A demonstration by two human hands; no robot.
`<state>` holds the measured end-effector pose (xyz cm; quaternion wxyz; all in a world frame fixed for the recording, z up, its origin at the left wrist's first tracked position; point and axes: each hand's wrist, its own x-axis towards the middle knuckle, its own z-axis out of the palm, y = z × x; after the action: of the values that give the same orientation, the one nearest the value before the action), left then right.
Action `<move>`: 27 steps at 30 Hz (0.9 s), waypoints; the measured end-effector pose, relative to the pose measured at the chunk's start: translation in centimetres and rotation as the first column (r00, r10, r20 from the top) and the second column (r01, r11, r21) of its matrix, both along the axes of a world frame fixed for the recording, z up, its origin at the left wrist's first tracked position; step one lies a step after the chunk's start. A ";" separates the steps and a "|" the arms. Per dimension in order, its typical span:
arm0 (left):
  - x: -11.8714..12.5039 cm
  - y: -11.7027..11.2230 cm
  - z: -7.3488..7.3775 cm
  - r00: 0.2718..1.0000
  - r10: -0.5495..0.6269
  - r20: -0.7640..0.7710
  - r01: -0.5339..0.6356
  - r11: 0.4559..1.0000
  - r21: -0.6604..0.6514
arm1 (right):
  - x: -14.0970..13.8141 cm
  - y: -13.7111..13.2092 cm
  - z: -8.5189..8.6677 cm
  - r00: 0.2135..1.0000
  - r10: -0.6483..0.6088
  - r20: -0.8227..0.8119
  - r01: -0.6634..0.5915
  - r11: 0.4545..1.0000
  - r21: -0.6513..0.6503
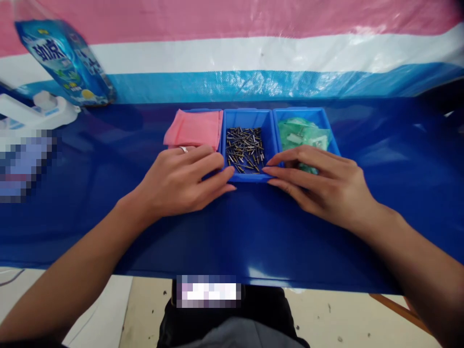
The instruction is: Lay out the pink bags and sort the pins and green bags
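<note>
Three small blue plastic bins stand side by side on the table. Small dark and brassy metal pins, possibly rivets, (245, 147) lie loose in the middle bin (250, 178). My left hand (184, 181), a ring on one finger, is closed at that bin's front left corner, thumb outside and index finger over the rim. At its front right corner, my right hand (321, 181) pinches the rim between thumb and fingers. Pink packets (195, 128) fill the left bin (221, 164), partly behind my left hand. Green translucent bags (302, 133) lie in the right bin (332, 133), partly hidden by my right hand.
A dark blue cover (232, 237) lies over the table, whose front edge is close to my lap. At the back left stand a blue detergent pouch (67, 63) and a white tape dispenser (47, 113). A striped plastic sheet (232, 53) hangs behind.
</note>
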<state>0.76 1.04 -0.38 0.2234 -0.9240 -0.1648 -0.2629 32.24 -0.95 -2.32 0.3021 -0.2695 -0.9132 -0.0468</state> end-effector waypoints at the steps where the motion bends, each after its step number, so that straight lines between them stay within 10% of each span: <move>1: 0.0 0.1 -0.2 1.000 0.020 -0.018 -0.020 1.000 -0.019 | 0.1 0.0 0.0 1.000 -0.001 0.000 0.001 1.000 -0.005; 27: 0.1 0.8 -1.1 0.998 -0.040 0.043 0.043 0.997 -0.065 | -0.3 -0.2 -0.2 0.999 -0.014 -0.029 0.014 1.000 0.014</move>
<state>0.89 1.85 -1.45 0.1839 -0.9285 -0.1589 -0.2809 31.95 -1.16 -2.53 0.3166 -0.2745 -0.9065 -0.0514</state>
